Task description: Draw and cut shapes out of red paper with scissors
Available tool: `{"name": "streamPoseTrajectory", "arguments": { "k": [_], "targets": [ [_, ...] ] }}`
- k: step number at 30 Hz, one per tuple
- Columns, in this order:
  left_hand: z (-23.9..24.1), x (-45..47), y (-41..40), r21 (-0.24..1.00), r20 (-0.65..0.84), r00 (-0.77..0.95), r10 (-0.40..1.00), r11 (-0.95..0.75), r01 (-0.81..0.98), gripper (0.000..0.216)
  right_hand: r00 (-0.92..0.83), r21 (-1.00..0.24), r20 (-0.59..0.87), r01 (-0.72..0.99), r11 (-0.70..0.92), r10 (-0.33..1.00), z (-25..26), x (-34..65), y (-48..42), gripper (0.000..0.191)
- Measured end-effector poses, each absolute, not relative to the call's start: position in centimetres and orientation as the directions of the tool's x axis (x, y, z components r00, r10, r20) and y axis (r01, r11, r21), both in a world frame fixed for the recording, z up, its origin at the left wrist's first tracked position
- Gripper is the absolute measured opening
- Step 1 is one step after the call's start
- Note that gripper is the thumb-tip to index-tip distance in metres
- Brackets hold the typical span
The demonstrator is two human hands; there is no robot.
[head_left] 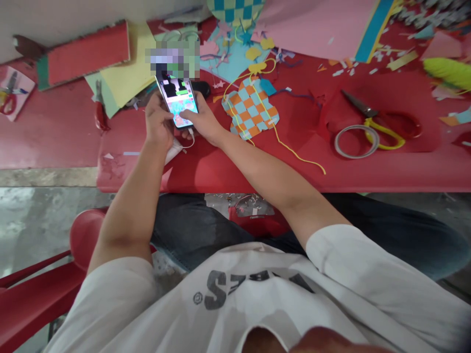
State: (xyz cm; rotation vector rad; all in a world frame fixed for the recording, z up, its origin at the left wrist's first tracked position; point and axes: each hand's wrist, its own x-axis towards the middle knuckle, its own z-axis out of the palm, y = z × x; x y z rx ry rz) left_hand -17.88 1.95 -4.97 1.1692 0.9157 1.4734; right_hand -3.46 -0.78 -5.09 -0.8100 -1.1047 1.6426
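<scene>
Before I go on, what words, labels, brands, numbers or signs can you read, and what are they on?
"S": large dark letter on the white T-shirt; the letters next to it are too creased to read.
Small round mark beside the S: too small to read.
Smartphone screen: too small and blurred, pixelated at the top.

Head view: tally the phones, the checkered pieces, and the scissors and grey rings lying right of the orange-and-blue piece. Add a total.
Phone: 1
Checkered pieces: 2, the orange-and-blue piece and the teal-and-yellow piece
Scissors: 1
Grey ring: 1
Total: 5
</scene>
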Motion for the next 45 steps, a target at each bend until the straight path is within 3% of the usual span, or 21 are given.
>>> {"name": "streamPoseTrajectory", "arguments": {
  "k": [6,14,22,26,32,45],
  "targets": [
    [-4.9,-18.1,1.8,0.951,0.227,0.004,0.974,-0.220,-0.217,0.045,-0.336,-0.914,-0.078,-0.352,-0.201,0.939,-4.9,-3.4,-0.5,0.029],
    [-4.9,-18.2,1.8,0.950,0.227,-0.015,0.974,-0.225,-0.218,0.039,-0.316,-0.931,-0.061,-0.323,-0.168,0.947,-5.0,-3.3,-0.8,0.047],
    [-5.0,-17.9,1.6,0.971,0.210,-0.011,0.978,-0.210,-0.116,0.044,-0.327,-0.936,-0.005,-0.331,-0.119,0.945,-5.6,-3.6,-0.3,0.043],
    [-4.6,-17.6,1.2,0.965,0.225,-0.023,0.974,-0.226,-0.137,0.044,-0.339,-0.938,-0.032,-0.315,-0.145,0.940,-5.2,-3.4,-0.5,0.030],
    [-4.5,-17.6,1.4,0.958,0.215,-0.025,0.976,-0.216,-0.190,0.040,-0.363,-0.890,-0.084,-0.392,-0.234,0.928,-4.4,-2.7,-1.1,0.066],
    [-5.7,-18.1,2.7,0.944,0.233,-0.080,0.969,-0.245,-0.221,0.027,-0.380,-0.904,-0.096,-0.353,-0.240,0.920,-5.3,-3.1,0.1,0.065]
  ]
}}
